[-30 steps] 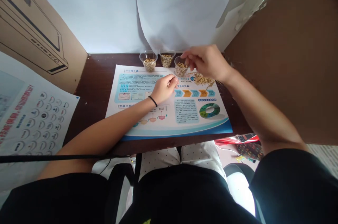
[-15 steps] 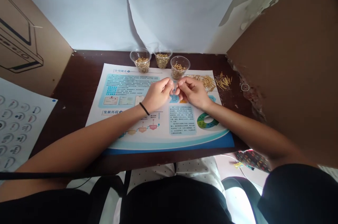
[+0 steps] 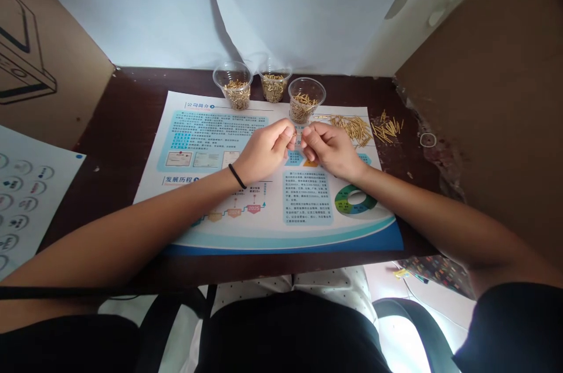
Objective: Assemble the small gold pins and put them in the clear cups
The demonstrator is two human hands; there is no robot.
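Holding L hand (image 3: pixel 264 153) and R hand (image 3: pixel 332 150) nearly shut in a pinch, you keep them just apart above the printed sheet (image 3: pixel 197 126); can't tell if either has anything, too small to see. Clear plastic cup of brass pins (image 3: pixel 307 106) sits just past R hand, two more cups (image 3: pixel 232 88) (image 3: pixel 273 87) further L. Loose pins (image 3: pixel 352 129) lie just beyond R hand, on sheet and desk (image 3: pixel 132 103).

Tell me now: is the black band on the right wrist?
No, the black band sits on the left wrist, and the right wrist is bare.
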